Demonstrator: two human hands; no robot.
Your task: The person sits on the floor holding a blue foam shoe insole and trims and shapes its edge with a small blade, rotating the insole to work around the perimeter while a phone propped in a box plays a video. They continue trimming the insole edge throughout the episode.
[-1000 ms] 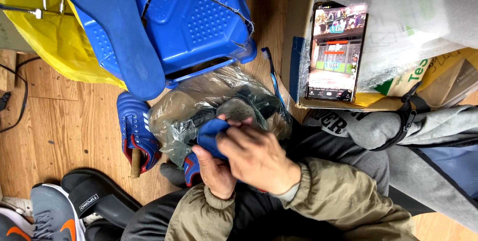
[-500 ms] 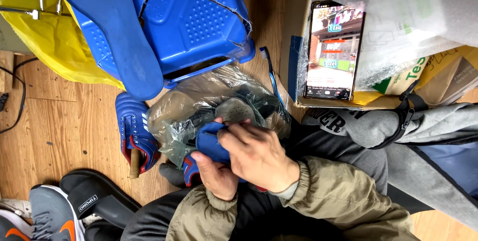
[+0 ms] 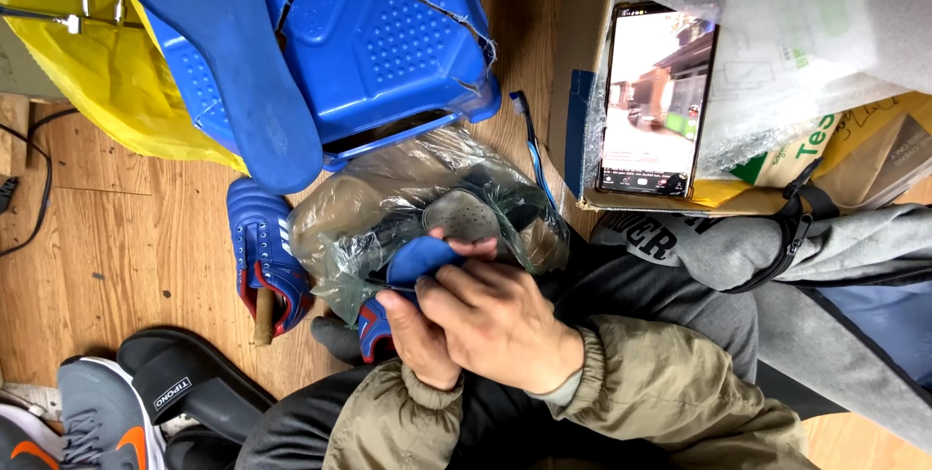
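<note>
I see both hands pinching the blue shoe, half inside the bag; 1 shoe lies outside it.

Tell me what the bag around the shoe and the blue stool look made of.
Bag: thin clear plastic film, glossy, judging by its crinkles and glare. Blue stool: hard moulded plastic, slightly shiny, with a dimpled top and a cracked edge. Both hands grip the blue shoe.
</note>
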